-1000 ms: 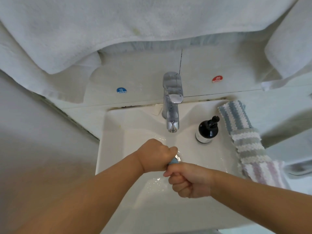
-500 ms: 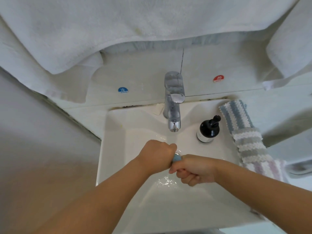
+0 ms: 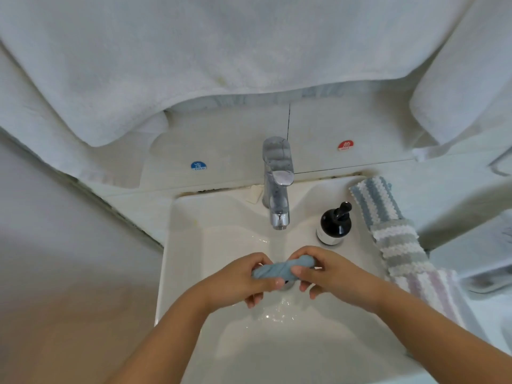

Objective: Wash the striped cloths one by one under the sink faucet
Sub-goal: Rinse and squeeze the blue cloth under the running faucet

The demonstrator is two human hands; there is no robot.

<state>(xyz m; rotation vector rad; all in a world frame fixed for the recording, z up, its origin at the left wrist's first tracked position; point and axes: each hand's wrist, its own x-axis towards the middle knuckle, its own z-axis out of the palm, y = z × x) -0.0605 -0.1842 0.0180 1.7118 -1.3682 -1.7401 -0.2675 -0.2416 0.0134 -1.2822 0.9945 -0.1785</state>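
A blue cloth (image 3: 279,268), twisted into a tight roll, is held over the white sink basin (image 3: 194,245) just below the chrome faucet (image 3: 278,184). My left hand (image 3: 238,281) grips its left end and my right hand (image 3: 329,270) grips its right end. A thin stream of water falls from the spout between the hands. Three striped cloths lie in a row on the sink's right rim: a blue and white one (image 3: 374,200), a grey and white one (image 3: 399,248) and a lilac and white one (image 3: 432,292).
A black pump bottle (image 3: 334,225) stands on the rim right of the faucet. White towels (image 3: 194,51) hang above the sink. Cold (image 3: 198,165) and hot (image 3: 345,145) stickers mark the wall. A white tray (image 3: 493,273) sits at the far right.
My hands have moved apart and loosened from tight fists. The twisted blue cloth, almost hidden inside them before, now shows as a roll between them.
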